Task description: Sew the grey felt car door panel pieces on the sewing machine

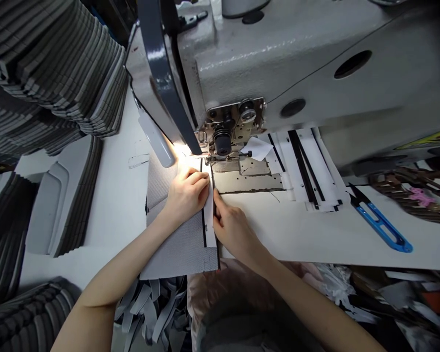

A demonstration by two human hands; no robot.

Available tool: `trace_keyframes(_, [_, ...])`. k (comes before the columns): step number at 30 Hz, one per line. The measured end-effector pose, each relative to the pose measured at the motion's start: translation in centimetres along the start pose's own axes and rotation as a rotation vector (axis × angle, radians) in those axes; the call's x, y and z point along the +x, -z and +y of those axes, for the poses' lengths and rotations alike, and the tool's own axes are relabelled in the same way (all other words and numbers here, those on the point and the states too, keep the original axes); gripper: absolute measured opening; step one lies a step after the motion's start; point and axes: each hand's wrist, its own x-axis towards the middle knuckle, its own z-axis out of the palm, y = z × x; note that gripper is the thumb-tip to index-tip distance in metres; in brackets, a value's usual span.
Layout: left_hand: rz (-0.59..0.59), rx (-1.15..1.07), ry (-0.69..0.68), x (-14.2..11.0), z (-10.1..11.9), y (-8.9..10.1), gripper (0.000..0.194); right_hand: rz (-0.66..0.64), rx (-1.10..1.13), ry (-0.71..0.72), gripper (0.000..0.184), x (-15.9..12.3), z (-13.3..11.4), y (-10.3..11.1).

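A grey fabric panel [179, 249] lies on the sewing table, partly under the machine head. Along its right edge runs a white strip [209, 230] with a black border, reaching up to the presser foot [207, 160]. My left hand [187, 194] rests on the panel with its fingers curled and bunched, fingertips pressed on the strip just below the foot. From the right, my right hand [236, 230] touches the strip's edge, index finger pointing toward the foot and thumb lower down, the other fingers folded. The needle tip is too small to make out.
The grey sewing machine [297, 63] spans the top. Several white strips with black bands [300, 171] lie on the right, near blue thread snips [383, 227] and a brown woven basket [407, 195]. Tall stacks of grey pieces [58, 58] stand left. Grey scraps [156, 305] hang below the table edge.
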Motion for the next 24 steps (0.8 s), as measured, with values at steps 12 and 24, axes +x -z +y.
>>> trace_keyframes(12, [0.005,0.116,-0.012,1.5,-1.9,-1.0,0.024,-0.126,0.129,-0.015,0.078,-2.0,0.2,-0.1])
trace_keyframes(24, [-0.008,-0.013,0.065,-0.7,0.7,0.0,0.017,0.069,0.102,0.016,0.085,0.0,0.7,-0.9])
